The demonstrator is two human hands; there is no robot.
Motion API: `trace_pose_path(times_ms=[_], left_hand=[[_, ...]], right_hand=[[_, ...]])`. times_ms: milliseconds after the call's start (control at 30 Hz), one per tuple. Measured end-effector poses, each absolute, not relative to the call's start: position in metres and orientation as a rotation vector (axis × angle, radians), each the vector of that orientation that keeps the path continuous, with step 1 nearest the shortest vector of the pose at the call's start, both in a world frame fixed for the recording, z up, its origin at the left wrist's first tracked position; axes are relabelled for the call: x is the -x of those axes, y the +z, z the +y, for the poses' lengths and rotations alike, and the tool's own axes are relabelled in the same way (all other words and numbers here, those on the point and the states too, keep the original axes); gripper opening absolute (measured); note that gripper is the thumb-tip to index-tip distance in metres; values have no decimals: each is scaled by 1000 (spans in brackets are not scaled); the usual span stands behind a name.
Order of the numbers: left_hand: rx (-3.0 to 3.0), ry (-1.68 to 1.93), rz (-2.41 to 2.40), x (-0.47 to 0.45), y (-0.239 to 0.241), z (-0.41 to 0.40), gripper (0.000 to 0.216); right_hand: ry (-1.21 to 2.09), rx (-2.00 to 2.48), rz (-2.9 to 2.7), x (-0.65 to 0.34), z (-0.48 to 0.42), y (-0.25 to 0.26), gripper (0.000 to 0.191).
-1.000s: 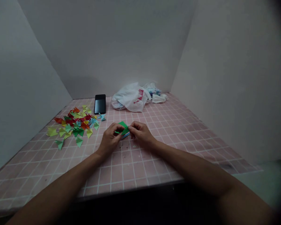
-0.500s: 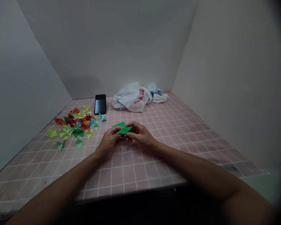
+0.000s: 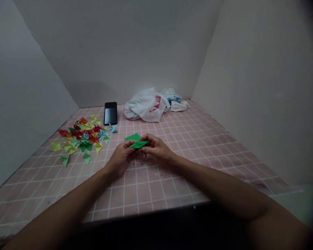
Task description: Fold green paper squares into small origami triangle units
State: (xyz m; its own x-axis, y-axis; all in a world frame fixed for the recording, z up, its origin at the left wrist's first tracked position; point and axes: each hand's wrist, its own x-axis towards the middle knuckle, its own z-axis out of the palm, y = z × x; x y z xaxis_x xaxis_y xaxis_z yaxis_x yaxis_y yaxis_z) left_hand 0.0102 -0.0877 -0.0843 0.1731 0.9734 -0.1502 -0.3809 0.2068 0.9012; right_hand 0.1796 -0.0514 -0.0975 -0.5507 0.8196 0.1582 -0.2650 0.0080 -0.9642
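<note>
A small folded piece of green paper [image 3: 139, 144], narrow and pointed at both ends, is held up between my two hands over the table. My left hand [image 3: 122, 155] pinches its left end. At the right end, the thumb and fingers of my right hand [image 3: 158, 148] are closed on it. Just behind the hands lies another green paper [image 3: 133, 137], partly hidden by them and by the held piece. Some fingertips under the folded paper are hard to make out.
Many folded paper pieces [image 3: 85, 135] in several colours are scattered at the left. A black phone [image 3: 111, 113] lies behind them. A white plastic bag [image 3: 147, 106] and a smaller bundle [image 3: 176, 100] rest by the back wall. Pink checked cloth [image 3: 203, 149] covers the table.
The green folded paper has tilted slightly and looks narrower between my hands. Both hands keep their grip, and the view has shifted a little.
</note>
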Motion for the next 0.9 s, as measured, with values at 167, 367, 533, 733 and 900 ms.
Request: trace_pose_path(times_ms=[167, 367, 533, 733, 900], left_hand=[[-884, 1142, 902, -12, -83, -89, 26], [-878, 1184, 913, -12, -83, -91, 25], [-875, 1132, 896, -10, -86, -88, 20], [-874, 1136, 878, -10, -90, -86, 18], [-870, 1137, 879, -10, -90, -87, 14]], right_hand=[[1627, 601, -1470, -180, -51, -99, 24], [1703, 587, -1467, -182, -51, -98, 30], [1676, 604, -1464, -181, -51, -100, 27], [1702, 608, -1439, -178, -53, -98, 28], [1691, 611, -1443, -178, -52, -98, 26]])
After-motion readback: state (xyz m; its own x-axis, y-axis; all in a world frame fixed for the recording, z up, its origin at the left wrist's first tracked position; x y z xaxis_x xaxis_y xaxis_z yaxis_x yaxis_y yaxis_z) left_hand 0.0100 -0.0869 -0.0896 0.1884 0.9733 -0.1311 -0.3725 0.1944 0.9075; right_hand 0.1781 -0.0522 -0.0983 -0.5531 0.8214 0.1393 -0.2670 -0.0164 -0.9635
